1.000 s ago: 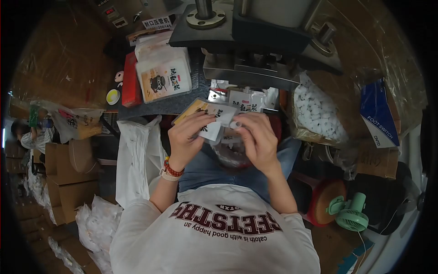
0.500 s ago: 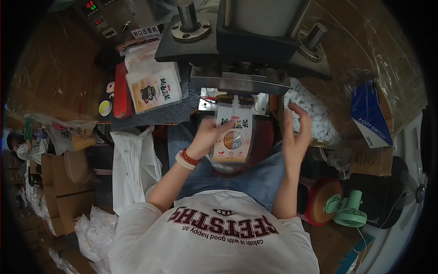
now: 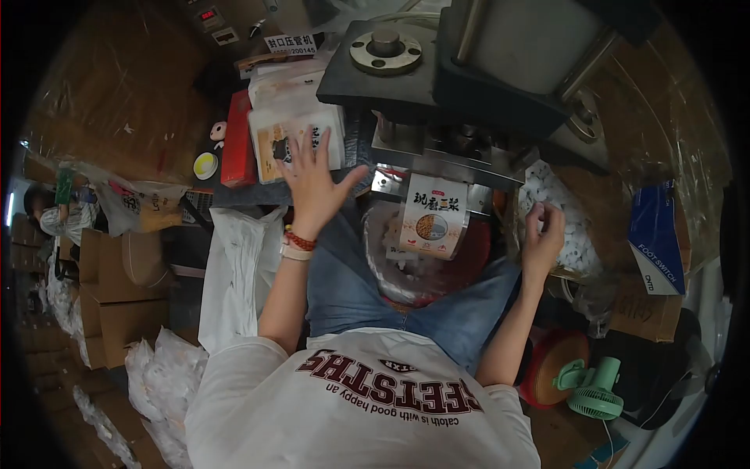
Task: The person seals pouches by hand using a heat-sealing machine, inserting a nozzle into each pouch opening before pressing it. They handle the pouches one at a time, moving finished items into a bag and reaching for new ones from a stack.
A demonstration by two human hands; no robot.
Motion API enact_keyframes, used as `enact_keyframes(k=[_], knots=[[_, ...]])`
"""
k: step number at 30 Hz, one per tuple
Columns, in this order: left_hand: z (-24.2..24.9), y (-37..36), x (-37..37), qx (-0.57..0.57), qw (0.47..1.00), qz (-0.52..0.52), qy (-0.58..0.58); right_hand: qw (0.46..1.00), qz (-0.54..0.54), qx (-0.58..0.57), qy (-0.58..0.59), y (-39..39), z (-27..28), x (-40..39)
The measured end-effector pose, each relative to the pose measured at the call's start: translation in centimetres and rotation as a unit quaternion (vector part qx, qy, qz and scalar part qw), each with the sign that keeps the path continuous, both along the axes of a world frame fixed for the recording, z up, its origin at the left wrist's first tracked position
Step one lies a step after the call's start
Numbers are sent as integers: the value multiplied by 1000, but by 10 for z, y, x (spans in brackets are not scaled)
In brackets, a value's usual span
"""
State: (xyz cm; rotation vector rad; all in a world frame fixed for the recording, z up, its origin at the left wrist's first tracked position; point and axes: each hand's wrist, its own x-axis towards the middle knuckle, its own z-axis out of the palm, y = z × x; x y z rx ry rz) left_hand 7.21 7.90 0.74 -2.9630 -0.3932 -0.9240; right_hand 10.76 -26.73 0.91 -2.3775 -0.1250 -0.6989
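Under press (image 3: 469, 86) pouch (image 3: 434, 217) hangs between hands; left hand (image 3: 312, 178) splayed over stack (image 3: 297, 141), right hand (image 3: 542, 234) curled in pellets (image 3: 551, 195).

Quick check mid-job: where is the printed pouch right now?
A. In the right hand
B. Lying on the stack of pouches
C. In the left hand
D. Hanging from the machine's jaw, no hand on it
D: the pouch hangs under the machine, while the left hand is spread over the stack and the right hand is off at the white pieces.
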Motion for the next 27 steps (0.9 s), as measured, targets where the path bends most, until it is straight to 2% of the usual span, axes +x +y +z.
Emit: enact_keyframes(k=[1, 2, 3, 4, 5, 7, 8, 9, 10, 11, 12, 14, 15, 17, 19, 20, 21, 22, 23, 24, 25, 26, 27], knots=[[-11, 19, -9, 0, 1000, 2, 0, 997, -8, 75, -16, 1, 1, -5], [-28, 38, -22, -8, 996, -60, 73, 988, -16, 149, -31, 2, 2, -11], [-36, 44, -32, -14, 982, -122, 143, 988, -16, 149, -31, 7, 7, -18], [-28, 39, -46, -69, 973, -188, 118, 957, 54, 285, 3, 19, 14, -26], [-29, 39, -54, -66, 972, -191, 120, 901, 121, 414, 39, 31, 21, -36], [-29, 37, -72, -118, 962, -220, 109, 902, 179, 387, 64, 50, 35, -53], [-25, 30, -73, -134, 966, -217, 44, 901, 201, 381, 49, 60, 39, -59], [-17, 23, -77, -136, 965, -219, 45, 914, 218, 335, 65, 68, 42, -67], [-10, 15, -79, -223, 951, -211, 41, 925, 234, 288, 79, 76, 47, -74], [-3, 8, -80, -307, 929, -203, 36, 939, 275, 204, 30, 87, 55, -77], [3, 0, -79, -308, 928, -208, 36, 943, 310, 119, -17, 98, 61, -78], [15, -15, -82, -221, 932, -285, -41, 936, 342, 75, -34, 111, 51, -73], [22, -22, -84, -223, 930, -289, -39, 924, 378, 30, -52, 114, 47, -74], [38, -31, -87, -156, 924, -350, -15, 920, 387, 23, -62, 110, 55, -78], [49, -34, -90, -174, 909, -380, -1, 892, 445, 74, -25, 98, 69, -82], [52, -35, -90, -237, 874, -423, 32, 893, 444, 72, -27, 93, 73, -83], [53, -37, -90, -300, 832, -463, 66, 887, 446, 114, 40, 87, 76, -84], [49, -41, -87, -301, 830, -465, 67, 875, 445, 156, 109, 84, 76, -84], [40, -46, -82, -381, 800, -442, 139, 876, 442, 156, 110, 85, 70, -82], [29, -52, -76, -456, 761, -412, 208, 898, 388, 158, 133, 86, 58, -76], [7, -57, -69, -456, 760, -413, 209, 916, 333, 159, 156, 87, 51, -71], [-20, -62, -62, -548, 706, -352, 277, 917, 331, 160, 156, 85, 51, -69], [-33, -68, -54, -629, 639, -284, 340, 939, 268, 166, 136, 79, 51, -65]])
